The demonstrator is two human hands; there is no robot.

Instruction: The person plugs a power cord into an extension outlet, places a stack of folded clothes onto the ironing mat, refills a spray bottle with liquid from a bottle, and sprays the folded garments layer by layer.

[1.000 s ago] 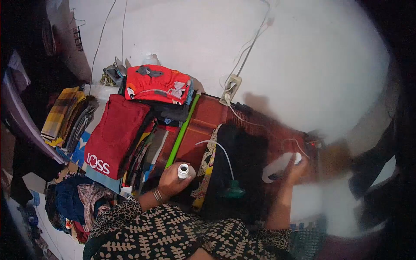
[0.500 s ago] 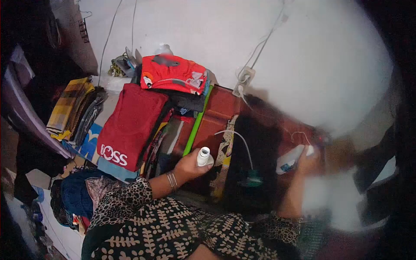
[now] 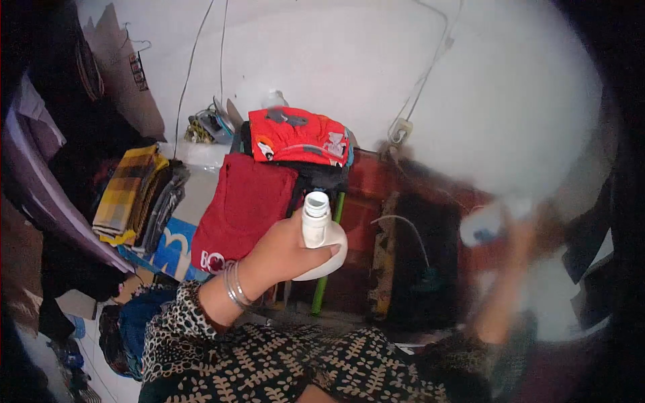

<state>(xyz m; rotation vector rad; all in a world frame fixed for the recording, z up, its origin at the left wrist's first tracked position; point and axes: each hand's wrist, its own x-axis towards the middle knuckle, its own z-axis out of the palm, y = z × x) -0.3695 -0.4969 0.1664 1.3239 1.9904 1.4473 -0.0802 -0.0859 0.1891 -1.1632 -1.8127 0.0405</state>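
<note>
My left hand (image 3: 285, 252), with silver bangles at the wrist, is wrapped round a white bottle (image 3: 317, 232). The bottle has no cap, and its open mouth faces up toward the camera. At the right, my right hand (image 3: 521, 232) grips a second white bottle (image 3: 482, 225) with a blue mark near its end. That bottle lies tilted, and both it and the hand look blurred. Between the hands, a thin pale tube rises in a curve from a dim green piece (image 3: 427, 279) on dark cloth (image 3: 426, 248).
Folded clothes stand at the left: a maroon shirt (image 3: 248, 201), a red garment (image 3: 299, 136) and yellow checked cloth (image 3: 127, 191). A green stick (image 3: 320, 295) lies behind the left bottle. A power socket (image 3: 401, 129) with cords hangs by the white wall (image 3: 322, 54).
My left hand has raised its bottle closer to the camera, over the maroon shirt and green stick. My right hand has moved right and up with its bottle. The whole view has shifted.
</note>
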